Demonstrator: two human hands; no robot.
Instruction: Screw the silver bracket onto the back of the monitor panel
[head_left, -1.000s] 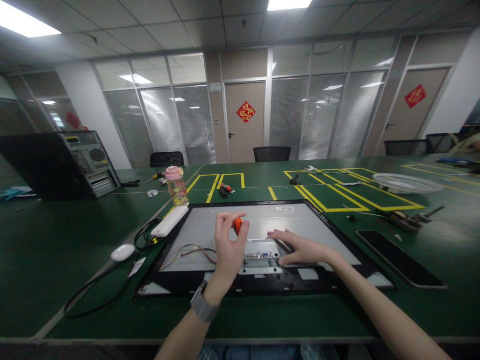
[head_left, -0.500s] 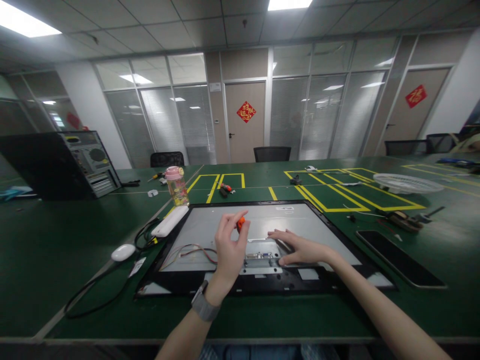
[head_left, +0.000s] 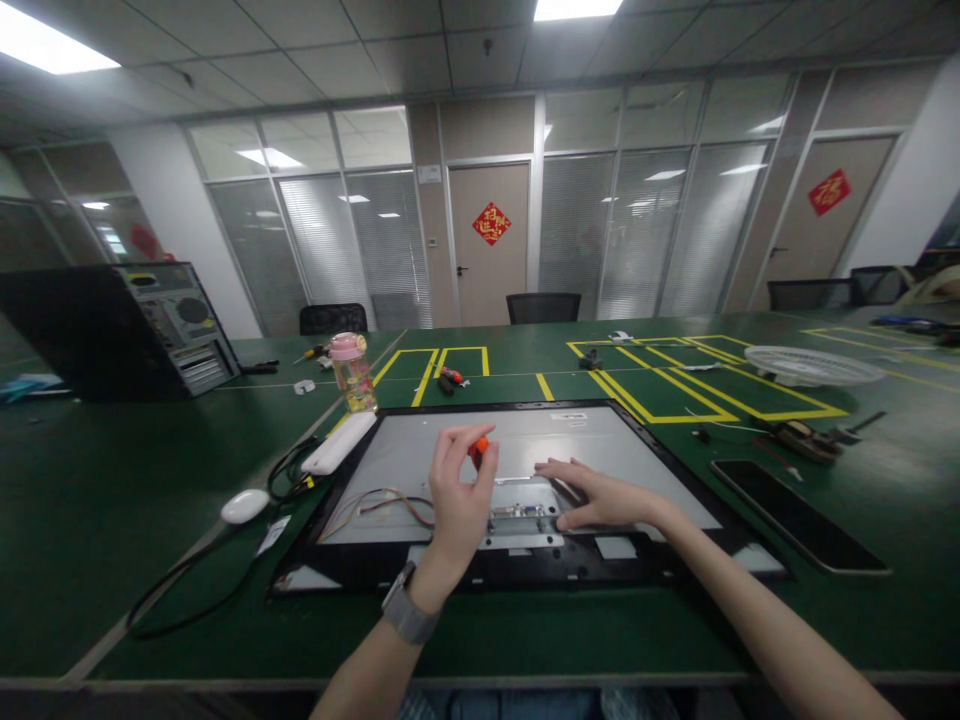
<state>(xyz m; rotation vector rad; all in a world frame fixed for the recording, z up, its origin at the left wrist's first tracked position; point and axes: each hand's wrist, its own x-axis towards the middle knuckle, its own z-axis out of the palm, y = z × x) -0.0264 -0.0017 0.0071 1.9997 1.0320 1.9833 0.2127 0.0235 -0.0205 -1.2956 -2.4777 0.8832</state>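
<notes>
An opened flat monitor (head_left: 645,455) lies face down on the green table, its grey metal back exposed. A small metal circuit box (head_left: 525,505) sits at its lower middle, with thin coloured wires (head_left: 375,503) running left. My left hand (head_left: 455,495) is closed around an orange-handled screwdriver (head_left: 477,450), held upright over the metal box. My right hand (head_left: 600,495) lies flat on the panel beside the box, fingers stretched out and pressing down. A grey watch is on my left wrist.
A white mouse (head_left: 244,506) and black cable lie left of the monitor, with a white bar (head_left: 339,442) and a pink-lidded bottle (head_left: 352,372) behind. A computer case (head_left: 120,330) stands far left. A black strip (head_left: 795,512), tools and a fan grille (head_left: 814,365) lie right.
My left fingers have shifted slightly round the screwdriver handle. The right hand has stayed in place.
</notes>
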